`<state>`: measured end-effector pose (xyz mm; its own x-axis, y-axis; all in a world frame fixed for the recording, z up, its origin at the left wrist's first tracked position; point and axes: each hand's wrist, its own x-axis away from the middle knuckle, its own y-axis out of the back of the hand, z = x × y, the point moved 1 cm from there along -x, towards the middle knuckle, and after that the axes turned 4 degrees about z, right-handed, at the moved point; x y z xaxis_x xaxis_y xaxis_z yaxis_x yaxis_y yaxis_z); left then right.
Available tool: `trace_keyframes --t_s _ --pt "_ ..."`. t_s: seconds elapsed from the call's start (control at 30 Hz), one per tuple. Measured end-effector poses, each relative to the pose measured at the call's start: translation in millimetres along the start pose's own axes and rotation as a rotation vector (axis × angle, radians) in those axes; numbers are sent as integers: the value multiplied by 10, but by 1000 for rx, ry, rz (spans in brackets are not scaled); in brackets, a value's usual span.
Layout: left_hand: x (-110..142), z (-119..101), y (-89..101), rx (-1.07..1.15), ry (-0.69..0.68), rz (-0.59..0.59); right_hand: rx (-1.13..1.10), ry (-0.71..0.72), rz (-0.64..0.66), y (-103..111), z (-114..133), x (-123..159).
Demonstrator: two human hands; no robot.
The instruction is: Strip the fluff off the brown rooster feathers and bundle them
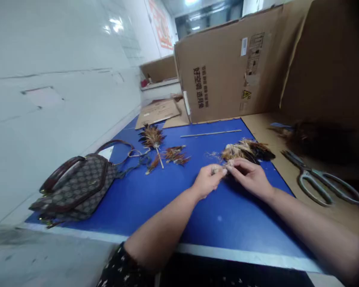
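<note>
Above the blue tabletop (155,199), my left hand (208,181) and my right hand (251,178) meet, thumbs and fingertips nearly touching. Both are closed in a pinch on a small, pale feather piece (215,170), blurred and mostly covered by the fingers. Just beyond my right hand lies a pile of brown, black and cream feathers (242,150), partly hidden by that hand. Further left are a bound feather bundle on a thin stick (152,137) and a small loose clump of brown feathers (177,155).
A thin rod (211,133) lies toward the back. Large scissors (312,175) rest on cardboard at the right, near a dark feather heap (320,137). A patterned handbag (80,185) occupies the left side. A tall cardboard box (224,79) stands behind, beside flat cardboard (158,111).
</note>
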<state>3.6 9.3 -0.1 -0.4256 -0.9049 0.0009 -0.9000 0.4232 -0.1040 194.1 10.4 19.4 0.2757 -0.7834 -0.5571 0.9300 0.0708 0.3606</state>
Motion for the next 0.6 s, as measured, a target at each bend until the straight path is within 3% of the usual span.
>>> trace_keyframes --t_s 0.27,0.6 --pt "8 -39 -31 146 -29 -129 -132 -223 6 -4 -89 30" --pt "-7 -14 -63 71 -27 -207 -168 -279 112 -102 -167 64"
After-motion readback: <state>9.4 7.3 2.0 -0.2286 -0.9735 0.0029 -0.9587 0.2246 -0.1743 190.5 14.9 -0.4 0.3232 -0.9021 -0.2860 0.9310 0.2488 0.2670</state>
